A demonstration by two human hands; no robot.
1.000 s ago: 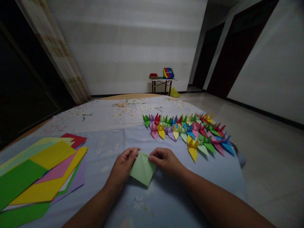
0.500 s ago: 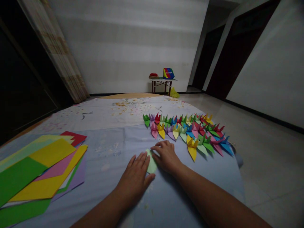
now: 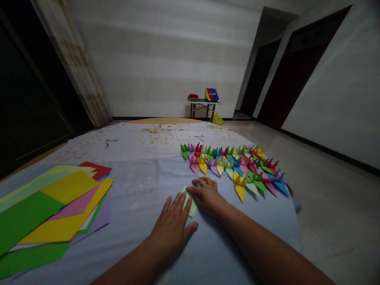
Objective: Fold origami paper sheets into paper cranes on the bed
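A folded light green paper [image 3: 190, 202] lies on the pale blue cloth [image 3: 142, 190], mostly covered by my hands. My left hand [image 3: 175, 225] lies flat on it, fingers stretched out and pressing down. My right hand [image 3: 208, 194] rests on the paper's far right edge with fingers curled down onto it. Just beyond my right hand, several finished paper cranes [image 3: 234, 166] in many colours stand in rows.
A loose stack of coloured paper sheets [image 3: 50, 206] lies at the left. A floral cloth [image 3: 148, 138] covers the far part of the surface. The surface's right edge drops to a tiled floor [image 3: 335, 190]. A small table [image 3: 204, 107] with a colourful box stands by the far wall.
A second ago both hands held the green paper up by its top corners; since then it has been laid down, my left hand flattened on it, my right pressing its edge.
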